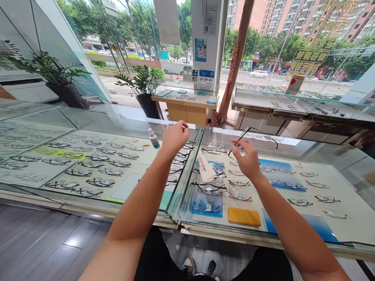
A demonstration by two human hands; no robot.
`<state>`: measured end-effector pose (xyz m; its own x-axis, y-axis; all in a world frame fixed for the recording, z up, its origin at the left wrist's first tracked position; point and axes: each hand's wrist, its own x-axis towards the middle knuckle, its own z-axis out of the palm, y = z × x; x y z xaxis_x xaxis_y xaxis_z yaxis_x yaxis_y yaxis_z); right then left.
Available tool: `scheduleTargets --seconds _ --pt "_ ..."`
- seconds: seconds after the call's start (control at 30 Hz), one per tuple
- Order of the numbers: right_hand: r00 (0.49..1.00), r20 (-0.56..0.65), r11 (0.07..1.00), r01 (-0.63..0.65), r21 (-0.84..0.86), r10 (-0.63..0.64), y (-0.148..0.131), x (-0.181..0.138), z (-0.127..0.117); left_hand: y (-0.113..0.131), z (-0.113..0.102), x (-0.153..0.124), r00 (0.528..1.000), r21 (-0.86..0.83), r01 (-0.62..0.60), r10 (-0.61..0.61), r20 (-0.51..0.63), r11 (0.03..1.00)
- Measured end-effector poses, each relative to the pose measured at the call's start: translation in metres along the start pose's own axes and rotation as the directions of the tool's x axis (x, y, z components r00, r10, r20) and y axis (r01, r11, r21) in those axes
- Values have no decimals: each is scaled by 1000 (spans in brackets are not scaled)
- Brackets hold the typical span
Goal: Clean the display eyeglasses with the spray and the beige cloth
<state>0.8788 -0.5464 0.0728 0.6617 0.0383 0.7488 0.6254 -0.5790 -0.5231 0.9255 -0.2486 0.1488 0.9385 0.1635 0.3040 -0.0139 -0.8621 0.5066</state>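
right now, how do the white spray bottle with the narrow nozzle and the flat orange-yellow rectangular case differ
The white spray bottle stands upright, while the orange-yellow case lies flat.
The bottle is slim with a narrow top; the case is a wide rectangular block.
The bottle is in the left counter section, away from the front edge; the case is in the right section, near that edge.
Neither is held in a hand.
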Motion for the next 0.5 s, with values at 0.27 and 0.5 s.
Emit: scheduleTargets --seconds 0.27,0.5 --pt "1000 -13 1000 4 19 -4 2 -1 -2 -64 -37 25 908 107 417 -408 -99 902" --pt "1000 -8 1000 13 13 -13 1 -3 0 -90 -25 43 907 168 415 -422 6 894"
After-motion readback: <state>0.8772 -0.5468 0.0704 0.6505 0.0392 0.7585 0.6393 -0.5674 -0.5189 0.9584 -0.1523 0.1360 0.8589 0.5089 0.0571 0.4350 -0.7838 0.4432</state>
